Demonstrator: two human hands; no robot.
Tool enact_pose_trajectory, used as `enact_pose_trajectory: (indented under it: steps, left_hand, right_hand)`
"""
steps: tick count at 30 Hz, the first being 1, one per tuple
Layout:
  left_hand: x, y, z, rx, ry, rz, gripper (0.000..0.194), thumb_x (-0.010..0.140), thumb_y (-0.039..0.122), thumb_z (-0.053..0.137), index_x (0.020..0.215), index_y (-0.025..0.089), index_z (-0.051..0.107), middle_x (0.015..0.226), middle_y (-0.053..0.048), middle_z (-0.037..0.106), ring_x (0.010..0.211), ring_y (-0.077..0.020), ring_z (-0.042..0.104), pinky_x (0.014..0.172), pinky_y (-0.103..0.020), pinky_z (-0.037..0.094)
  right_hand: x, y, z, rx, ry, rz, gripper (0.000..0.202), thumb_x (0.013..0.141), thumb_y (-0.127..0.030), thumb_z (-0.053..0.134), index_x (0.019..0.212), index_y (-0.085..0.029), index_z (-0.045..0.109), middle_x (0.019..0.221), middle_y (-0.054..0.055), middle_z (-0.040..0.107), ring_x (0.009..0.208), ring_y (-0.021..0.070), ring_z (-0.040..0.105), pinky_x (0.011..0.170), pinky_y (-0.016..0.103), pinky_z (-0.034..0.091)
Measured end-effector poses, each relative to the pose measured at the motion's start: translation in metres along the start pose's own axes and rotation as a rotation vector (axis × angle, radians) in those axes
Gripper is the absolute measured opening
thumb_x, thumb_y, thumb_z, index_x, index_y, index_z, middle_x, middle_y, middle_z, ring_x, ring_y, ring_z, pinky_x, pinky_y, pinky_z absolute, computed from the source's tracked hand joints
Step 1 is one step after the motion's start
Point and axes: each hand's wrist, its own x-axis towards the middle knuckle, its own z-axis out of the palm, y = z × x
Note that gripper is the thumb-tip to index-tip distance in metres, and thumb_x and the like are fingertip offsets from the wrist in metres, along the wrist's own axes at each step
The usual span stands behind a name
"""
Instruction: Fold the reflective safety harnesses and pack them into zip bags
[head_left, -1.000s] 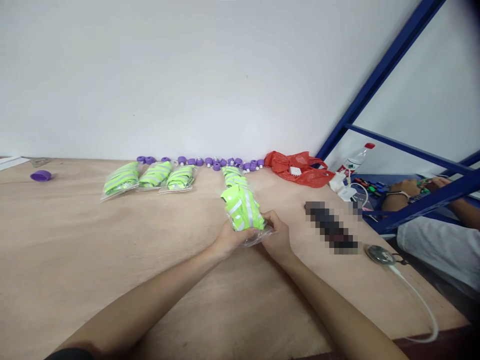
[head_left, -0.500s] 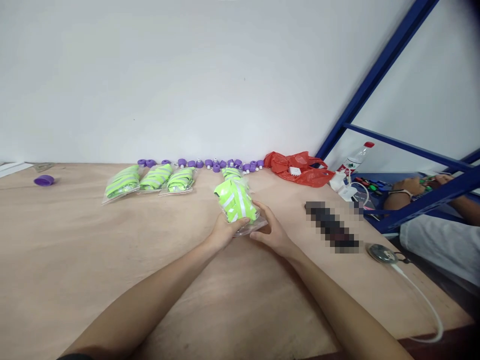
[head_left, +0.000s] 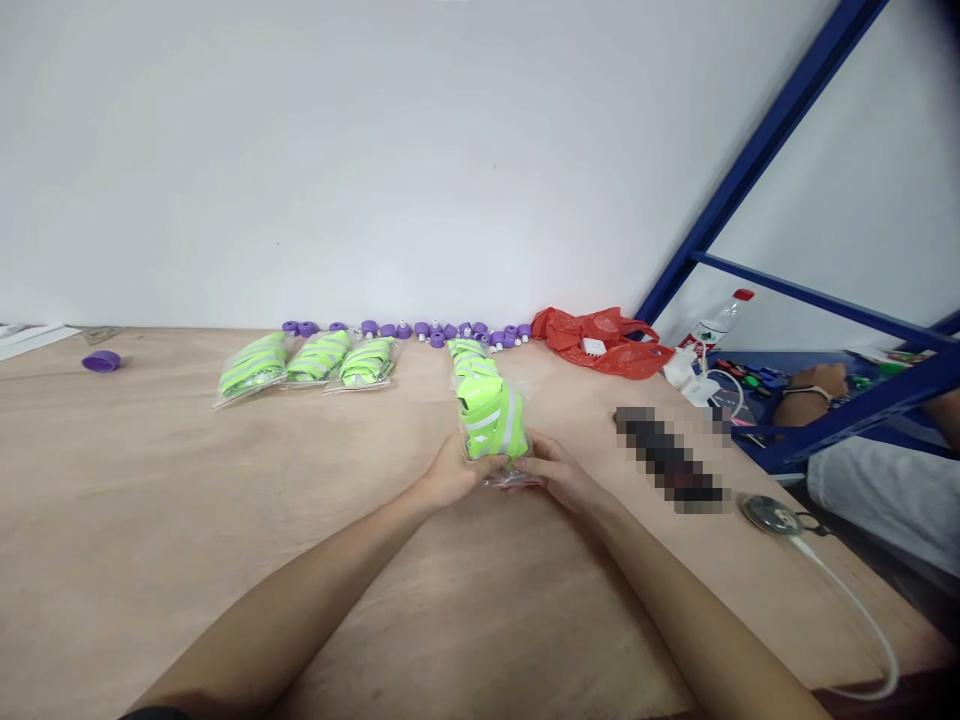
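A clear plastic bag with a folded neon-yellow reflective vest [head_left: 493, 420] is held above the table between my two hands. My left hand [head_left: 459, 470] grips its lower left side, thumb across the front. My right hand [head_left: 559, 472] is closed on the lower right corner, near the bag's bottom edge. Just behind it lies another bagged vest [head_left: 471, 357], partly covered by the held one. Three more bagged vests, a left one [head_left: 255, 366], a middle one [head_left: 319, 357] and a right one [head_left: 366, 362], lie further left on the table.
Several purple caps [head_left: 437, 338] line the wall; a single purple cap [head_left: 101, 361] lies far left. A red plastic bag [head_left: 600, 345], a bottle [head_left: 720, 322], a blurred dark object [head_left: 667, 455] and a corded round device [head_left: 772, 515] are at right. Beyond the blue frame [head_left: 765, 140] another person's hand [head_left: 814, 385] shows.
The held bag has tilted more upright and shifted slightly right. My right fingers, apart from the bag's lower edge before, have closed on its corner. The view has shifted a little.
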Motion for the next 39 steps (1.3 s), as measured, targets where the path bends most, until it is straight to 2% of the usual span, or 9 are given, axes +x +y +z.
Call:
enact_pose_trajectory:
  steps: [7,12,17,21,26,29,31,35,39]
  left_hand:
    - [-0.003,0.006,0.005,0.031,-0.030,-0.039,0.044,0.074,0.053,0.076,0.089,0.013,0.067,0.077,-0.005,0.070,0.068,-0.0190,0.066,0.062,-0.028,0.053]
    - [-0.004,0.006,0.005,0.027,-0.052,-0.073,0.042,0.074,0.054,0.076,0.088,0.015,0.068,0.072,-0.005,0.069,0.066,-0.0194,0.065,0.063,-0.030,0.053]
    - [-0.001,0.007,0.001,0.014,-0.072,-0.087,0.047,0.070,0.056,0.079,0.091,0.014,0.068,0.079,-0.007,0.071,0.070,-0.0204,0.067,0.065,-0.030,0.054]
    - [0.003,0.009,-0.005,-0.010,-0.213,-0.137,0.049,0.073,0.054,0.078,0.099,0.014,0.068,0.084,-0.008,0.073,0.066,-0.0196,0.068,0.065,-0.031,0.055]
    - [0.005,0.011,-0.013,0.002,-0.235,-0.092,0.048,0.070,0.046,0.084,0.102,0.014,0.070,0.095,-0.009,0.074,0.083,-0.0234,0.070,0.078,-0.034,0.056]
    - [0.006,0.013,-0.019,-0.026,-0.344,-0.191,0.049,0.071,0.046,0.083,0.106,0.014,0.069,0.094,-0.010,0.074,0.075,-0.0218,0.070,0.070,-0.033,0.058]
    - [0.006,0.014,-0.023,-0.034,-0.377,-0.267,0.051,0.072,0.048,0.082,0.109,0.015,0.068,0.095,-0.010,0.074,0.071,-0.0212,0.071,0.064,-0.032,0.058]
    - [0.006,0.018,-0.024,0.035,-0.324,-0.349,0.056,0.069,0.050,0.083,0.111,0.016,0.068,0.097,-0.013,0.075,0.065,-0.0214,0.072,0.058,-0.032,0.059]
    - [0.006,0.021,-0.022,0.138,-0.309,-0.377,0.048,0.068,0.049,0.083,0.100,0.015,0.072,0.079,-0.010,0.074,0.053,-0.0211,0.068,0.050,-0.031,0.056]
  right_hand:
    - [0.003,0.007,0.001,-0.144,0.038,0.042,0.046,0.076,-0.052,0.077,0.097,-0.012,0.072,0.085,0.009,0.076,0.074,0.0199,0.072,0.067,0.029,0.057]
    - [0.001,0.006,0.001,-0.159,0.053,0.043,0.048,0.074,-0.053,0.078,0.096,-0.011,0.074,0.086,0.010,0.078,0.077,0.0217,0.074,0.069,0.030,0.057]
    - [0.001,0.005,0.003,-0.149,0.051,0.019,0.047,0.075,-0.055,0.077,0.089,-0.011,0.074,0.081,0.010,0.077,0.071,0.0210,0.073,0.066,0.030,0.056]
    - [0.001,0.005,0.006,-0.187,0.063,0.008,0.049,0.078,-0.060,0.071,0.083,-0.011,0.074,0.074,0.009,0.076,0.065,0.0201,0.070,0.064,0.031,0.055]
    - [0.000,0.009,0.008,-0.230,0.112,0.004,0.048,0.077,-0.060,0.071,0.081,-0.012,0.074,0.075,0.009,0.077,0.066,0.0223,0.071,0.062,0.031,0.053]
    - [0.000,0.010,0.009,-0.257,0.109,-0.001,0.049,0.079,-0.061,0.068,0.081,-0.013,0.074,0.075,0.008,0.076,0.069,0.0240,0.071,0.062,0.032,0.053]
    - [0.000,0.010,0.009,-0.291,0.122,-0.010,0.049,0.079,-0.062,0.067,0.078,-0.013,0.073,0.071,0.007,0.074,0.065,0.0228,0.069,0.058,0.030,0.051]
    - [0.002,0.013,0.008,-0.315,0.195,-0.042,0.050,0.075,-0.065,0.070,0.074,-0.015,0.070,0.067,0.004,0.071,0.060,0.0203,0.064,0.053,0.028,0.048]
    - [0.004,0.017,0.005,-0.284,0.263,-0.069,0.049,0.068,-0.065,0.075,0.070,-0.017,0.066,0.063,0.001,0.066,0.057,0.0188,0.060,0.052,0.028,0.047]
